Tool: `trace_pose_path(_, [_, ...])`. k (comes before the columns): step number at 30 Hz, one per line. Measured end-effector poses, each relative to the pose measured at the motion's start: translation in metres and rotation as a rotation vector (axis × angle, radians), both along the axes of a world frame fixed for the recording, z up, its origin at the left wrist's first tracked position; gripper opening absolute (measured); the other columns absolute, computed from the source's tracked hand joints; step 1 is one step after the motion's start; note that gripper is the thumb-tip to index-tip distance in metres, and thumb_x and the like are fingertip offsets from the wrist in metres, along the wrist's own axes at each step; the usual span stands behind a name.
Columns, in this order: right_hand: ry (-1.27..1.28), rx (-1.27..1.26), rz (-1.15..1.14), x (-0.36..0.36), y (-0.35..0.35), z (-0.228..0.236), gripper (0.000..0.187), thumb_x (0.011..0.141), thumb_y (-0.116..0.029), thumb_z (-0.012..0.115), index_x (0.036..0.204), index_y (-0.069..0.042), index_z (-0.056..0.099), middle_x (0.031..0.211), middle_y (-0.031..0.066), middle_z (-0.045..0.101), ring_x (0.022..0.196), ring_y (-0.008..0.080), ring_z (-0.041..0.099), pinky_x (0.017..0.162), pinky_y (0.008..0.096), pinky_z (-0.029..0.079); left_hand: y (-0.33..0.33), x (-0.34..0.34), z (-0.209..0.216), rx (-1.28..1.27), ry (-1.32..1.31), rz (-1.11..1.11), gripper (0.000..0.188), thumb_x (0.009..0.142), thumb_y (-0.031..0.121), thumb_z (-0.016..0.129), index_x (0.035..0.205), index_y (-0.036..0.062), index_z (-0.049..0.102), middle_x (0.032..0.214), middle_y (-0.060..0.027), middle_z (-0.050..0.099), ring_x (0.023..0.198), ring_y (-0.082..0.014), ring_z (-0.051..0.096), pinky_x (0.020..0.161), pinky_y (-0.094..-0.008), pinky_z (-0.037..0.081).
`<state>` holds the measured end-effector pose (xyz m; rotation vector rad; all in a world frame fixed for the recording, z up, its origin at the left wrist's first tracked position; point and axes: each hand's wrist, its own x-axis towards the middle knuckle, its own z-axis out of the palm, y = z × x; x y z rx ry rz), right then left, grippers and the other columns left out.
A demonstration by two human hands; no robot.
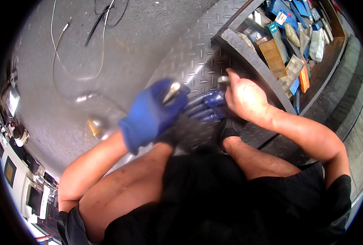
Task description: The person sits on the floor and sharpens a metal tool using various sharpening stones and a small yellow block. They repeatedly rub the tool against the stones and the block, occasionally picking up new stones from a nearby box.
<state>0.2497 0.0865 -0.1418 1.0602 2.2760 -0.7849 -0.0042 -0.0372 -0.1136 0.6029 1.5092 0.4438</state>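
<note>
My left hand [155, 108] wears a blue knit glove and is closed around a small shiny metal piece [172, 90], blurred by motion. To its right is my bare right hand [246, 96], its fingers curled except one pointing up. A second blue glove [206, 108] with dark coated fingers spans the gap between my hands, its fingertips reaching my right hand. Whether my right hand grips this glove is hidden. A small grey metal piece [223, 79] shows right beside my raised finger; I cannot tell if it is held.
A dark metal-walled bin [253, 67] at the upper right holds several blue, orange and grey boxes and blocks. Under my hands lies grey tread plate [193, 61]. A thin hose [53, 53] loops over the floor at left, near a small yellowish object [94, 128].
</note>
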Motion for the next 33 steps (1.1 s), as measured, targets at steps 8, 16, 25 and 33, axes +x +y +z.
trace_pose_path(8, [0.054,-0.065,-0.104,0.011,0.004,-0.012,0.034,0.102,-0.013,0.059,0.133,0.0,0.059,0.085,0.0301,0.072,0.083,0.0488,0.073,0.075,0.0574,0.059,-0.015,0.002,-0.016,-0.016,0.071,0.004,0.019,0.107,0.012,0.067,0.125,0.0062,0.071,0.103,-0.0032,0.074,0.096,-0.0109,0.071,0.081,-0.029,0.059])
trace_pose_path(16, [0.146,-0.095,-0.237,0.002,0.005,-0.004,0.025,0.104,-0.015,0.057,0.126,-0.004,0.062,0.087,0.0286,0.073,0.086,0.0482,0.073,0.078,0.0572,0.058,-0.01,0.001,-0.013,0.039,0.022,0.019,0.02,0.106,0.012,0.069,0.126,0.0063,0.071,0.107,-0.0028,0.073,0.099,-0.0094,0.068,0.083,-0.0287,0.058])
trace_pose_path(25, [0.118,-0.122,0.04,-0.025,0.005,0.024,0.021,0.101,-0.016,0.061,0.118,-0.003,0.062,0.077,0.024,0.071,0.074,0.0468,0.072,0.069,0.0573,0.057,-0.014,0.008,-0.017,0.19,-0.085,0.088,0.031,0.098,0.007,0.078,0.128,0.0057,0.071,0.113,-0.001,0.073,0.102,-0.0077,0.066,0.094,-0.028,0.056])
trace_pose_path(33, [0.066,-0.306,0.033,-0.039,-0.017,0.046,0.024,0.101,-0.018,0.062,0.119,-0.002,0.064,0.08,0.0251,0.072,0.08,0.0461,0.073,0.073,0.057,0.057,-0.009,0.022,-0.01,0.119,-0.189,-0.037,0.04,0.09,0.014,0.087,0.126,0.005,0.073,0.103,-0.0027,0.074,0.094,-0.0075,0.064,0.088,-0.0313,0.057])
